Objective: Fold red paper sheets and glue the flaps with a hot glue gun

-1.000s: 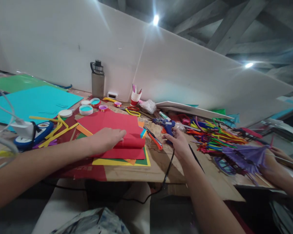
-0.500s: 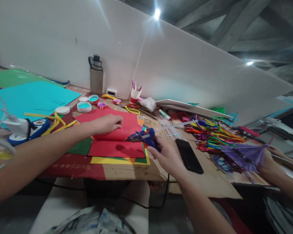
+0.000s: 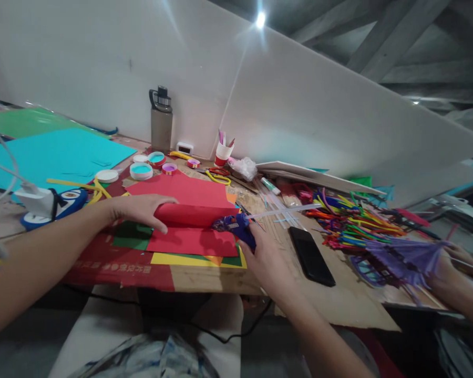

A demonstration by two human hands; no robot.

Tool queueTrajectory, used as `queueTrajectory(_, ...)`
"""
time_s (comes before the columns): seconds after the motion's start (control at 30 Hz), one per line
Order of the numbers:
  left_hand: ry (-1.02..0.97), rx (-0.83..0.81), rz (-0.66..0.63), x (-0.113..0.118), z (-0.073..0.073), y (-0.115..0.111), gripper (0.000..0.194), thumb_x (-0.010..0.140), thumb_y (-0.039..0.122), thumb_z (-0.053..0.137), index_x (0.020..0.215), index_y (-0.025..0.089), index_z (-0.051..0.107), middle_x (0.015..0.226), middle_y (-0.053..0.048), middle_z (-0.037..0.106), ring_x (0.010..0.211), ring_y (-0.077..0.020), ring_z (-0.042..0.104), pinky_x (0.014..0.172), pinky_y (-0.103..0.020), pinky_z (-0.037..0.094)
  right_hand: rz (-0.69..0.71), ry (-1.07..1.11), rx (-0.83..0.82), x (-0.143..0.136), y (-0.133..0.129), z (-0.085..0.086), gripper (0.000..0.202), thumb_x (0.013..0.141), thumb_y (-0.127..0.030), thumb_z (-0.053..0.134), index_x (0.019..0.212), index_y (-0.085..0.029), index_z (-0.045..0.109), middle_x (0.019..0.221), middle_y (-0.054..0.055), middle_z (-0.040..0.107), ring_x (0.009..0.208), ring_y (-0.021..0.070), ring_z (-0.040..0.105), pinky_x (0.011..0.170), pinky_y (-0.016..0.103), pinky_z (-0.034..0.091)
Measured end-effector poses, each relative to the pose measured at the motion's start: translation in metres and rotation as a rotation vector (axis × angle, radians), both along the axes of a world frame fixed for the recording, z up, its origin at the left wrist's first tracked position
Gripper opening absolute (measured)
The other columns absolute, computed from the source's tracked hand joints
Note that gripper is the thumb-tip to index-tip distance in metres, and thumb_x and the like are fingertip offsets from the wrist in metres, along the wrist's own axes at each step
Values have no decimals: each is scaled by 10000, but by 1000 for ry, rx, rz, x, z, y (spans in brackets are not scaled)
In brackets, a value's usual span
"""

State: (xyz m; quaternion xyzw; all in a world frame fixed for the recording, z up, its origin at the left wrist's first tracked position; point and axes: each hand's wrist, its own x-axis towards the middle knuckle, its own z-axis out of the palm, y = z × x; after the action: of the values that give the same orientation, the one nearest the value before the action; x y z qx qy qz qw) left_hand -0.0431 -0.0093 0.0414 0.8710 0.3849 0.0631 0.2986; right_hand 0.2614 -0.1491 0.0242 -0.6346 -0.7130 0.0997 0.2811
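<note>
My right hand (image 3: 260, 252) is wrapped round a blue hot glue gun (image 3: 238, 226), with a clear glue stick (image 3: 287, 211) poking out of its back end. The gun's nozzle points left and meets the right side of a crease in the red paper (image 3: 193, 244). At the left end of that crease, my left hand (image 3: 147, 209) has hold of a raised red flap (image 3: 191, 215), thumb in front and fingers behind it. Yellow paper (image 3: 173, 259) and dark green paper (image 3: 132, 236) show from beneath the red sheet.
A black phone (image 3: 311, 255) lies right of my right hand. Beyond it are colourful pipe cleaners (image 3: 358, 210) and another person's hand (image 3: 445, 270) with a purple pleated piece (image 3: 405, 257). Open round tubs (image 3: 141, 170), scissors (image 3: 218, 177) and a bottle (image 3: 161, 123) stand or lie behind.
My left hand has moved left and down from atop the red paper, and now grips and lifts its flap. The glue gun stays in my right hand near the crease.
</note>
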Motion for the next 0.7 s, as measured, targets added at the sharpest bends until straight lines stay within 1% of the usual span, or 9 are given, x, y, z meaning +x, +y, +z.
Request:
queueTrajectory(0.03, -34, -34, 26, 1, -3, -2, 608, 644, 504, 697, 1160, 188, 637, 1172, -72, 662, 1086, -290, 586, 950, -374, 440, -10, -6, -8, 0, -1, 1, 383, 838, -222, 492, 1216, -160, 503, 1195, 147, 599, 1112, 272, 557, 932, 424, 427)
queueTrajectory(0.1, -178, -119, 51, 8, -9, -6, 458, 730, 496, 628, 1058, 184, 693, 1060, -58, 711, 988, -259, 636, 892, -348, 484, -32, -16, -57, -1, -2, 4, 368, 828, -214, 506, 1191, -154, 503, 1154, 153, 612, 1079, 279, 571, 894, 413, 442)
queueTrajectory(0.17, -355, -157, 94, 17, -16, -11, 426, 749, 477, 618, 1044, 181, 696, 1057, -52, 716, 972, -248, 646, 870, -341, 504, -31, -22, -118, -2, -2, 8, 369, 824, -208, 513, 1190, -160, 490, 1077, 142, 636, 1003, 274, 599, 826, 386, 460)
queueTrajectory(0.23, -469, -140, 170, 25, -23, -15, 443, 742, 469, 633, 1068, 173, 677, 1091, -55, 706, 993, -251, 642, 877, -353, 510, -5, -25, -151, -4, 0, 12, 371, 833, -210, 505, 1201, -169, 473, 1026, 129, 647, 941, 261, 613, 776, 356, 458)
queueTrajectory(0.33, -526, -131, 245, 35, -31, -18, 478, 748, 487, 628, 1097, 162, 653, 1120, -67, 695, 1018, -258, 637, 905, -376, 504, 41, -41, -173, -11, 7, 16, 377, 846, -228, 505, 1215, -167, 466, 1019, 132, 648, 928, 253, 613, 751, 334, 444)
queueTrajectory(0.47, -565, -164, 260, 40, -36, -18, 516, 741, 528, 623, 1104, 162, 643, 1123, -68, 694, 1027, -270, 635, 930, -403, 492, 73, -63, -207, -29, 17, 18, 400, 851, -234, 518, 1238, -151, 462, 990, 139, 661, 900, 249, 627, 699, 304, 431)
queueTrajectory(0.57, -573, -190, 270, 39, -37, -17, 511, 745, 555, 609, 1067, 161, 655, 1088, -67, 706, 999, -274, 645, 887, -388, 513, 100, -90, -216, -37, 19, 18, 306, 862, -227, 504, 1155, -142, 522, 997, 149, 664, 901, 244, 633, 704, 296, 428)
queueTrajectory(0.63, -573, -214, 283, 37, -38, -16, 516, 750, 577, 593, 1032, 150, 657, 1043, -72, 716, 959, -277, 656, 832, -381, 533, 103, -109, -222, -35, 17, 19, 244, 868, -212, 486, 1096, -146, 545, 997, 149, 665, 912, 240, 631, 719, 295, 428)
queueTrajectory(0.7, -575, -243, 296, 37, -40, -16, 525, 757, 595, 573, 1016, 145, 646, 982, -69, 722, 905, -273, 663, 761, -374, 547, 73, -129, -247, -26, 13, 20, 225, 871, -197, 472, 1079, -145, 543, 983, 152, 665, 916, 246, 629, 721, 302, 429)
